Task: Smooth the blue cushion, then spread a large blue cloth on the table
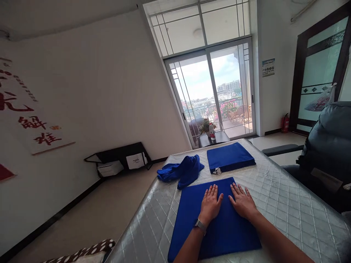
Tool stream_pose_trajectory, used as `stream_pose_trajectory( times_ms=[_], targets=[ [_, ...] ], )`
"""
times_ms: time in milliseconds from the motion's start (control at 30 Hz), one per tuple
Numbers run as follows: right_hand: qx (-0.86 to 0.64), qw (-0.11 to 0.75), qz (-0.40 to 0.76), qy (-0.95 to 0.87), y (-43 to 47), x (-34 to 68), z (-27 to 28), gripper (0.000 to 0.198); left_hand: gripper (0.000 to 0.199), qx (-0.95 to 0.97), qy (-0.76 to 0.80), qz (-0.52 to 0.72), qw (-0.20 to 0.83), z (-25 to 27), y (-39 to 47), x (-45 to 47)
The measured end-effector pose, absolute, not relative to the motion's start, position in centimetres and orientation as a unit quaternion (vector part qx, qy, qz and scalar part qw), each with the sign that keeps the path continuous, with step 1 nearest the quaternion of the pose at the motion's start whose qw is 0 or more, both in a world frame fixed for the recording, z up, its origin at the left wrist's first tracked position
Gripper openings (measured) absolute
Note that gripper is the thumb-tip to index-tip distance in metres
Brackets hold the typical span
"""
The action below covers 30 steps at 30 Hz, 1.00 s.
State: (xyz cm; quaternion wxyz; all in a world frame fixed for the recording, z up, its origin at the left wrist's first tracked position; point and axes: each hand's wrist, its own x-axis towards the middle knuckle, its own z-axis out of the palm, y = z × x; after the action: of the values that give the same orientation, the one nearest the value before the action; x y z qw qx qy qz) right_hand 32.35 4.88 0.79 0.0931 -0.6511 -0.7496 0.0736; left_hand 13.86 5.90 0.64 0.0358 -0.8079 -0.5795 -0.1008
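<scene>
A flat blue cloth [189,219] lies spread in front of me on a plastic-covered quilted mattress [285,204]. My left hand [211,202], with a watch on its wrist, rests palm down on the cloth, fingers stretched out. Palm down as well, my right hand [242,201] lies near the cloth's right edge with its fingers apart. Beyond them sits a neat stack of folded blue cloth [230,155], with a small white label at its front corner. Left of the stack is a crumpled blue cloth [182,168].
Past the mattress's far end, a small table [214,138] holds a bottle [212,131] before sliding glass doors. A dark armchair [326,138] stands close on the right. By the left wall is a low black rack [120,157] with white boxes.
</scene>
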Motion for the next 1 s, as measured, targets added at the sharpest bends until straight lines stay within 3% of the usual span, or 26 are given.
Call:
stream_pose_trajectory(
  times_ms=[533,1000],
  targets=[
    [-0.646,0.098,0.051,-0.755,5.3,32.4,-0.2,0.068,0.07,-0.744,-0.662,-0.083,0.037,0.6,5.3,1.7],
    [-0.643,0.063,0.02,-0.763,5.9,32.5,-0.8,0.068,0.07,-0.723,-0.676,-0.139,0.036,0.2,5.4,0.2]
  ],
)
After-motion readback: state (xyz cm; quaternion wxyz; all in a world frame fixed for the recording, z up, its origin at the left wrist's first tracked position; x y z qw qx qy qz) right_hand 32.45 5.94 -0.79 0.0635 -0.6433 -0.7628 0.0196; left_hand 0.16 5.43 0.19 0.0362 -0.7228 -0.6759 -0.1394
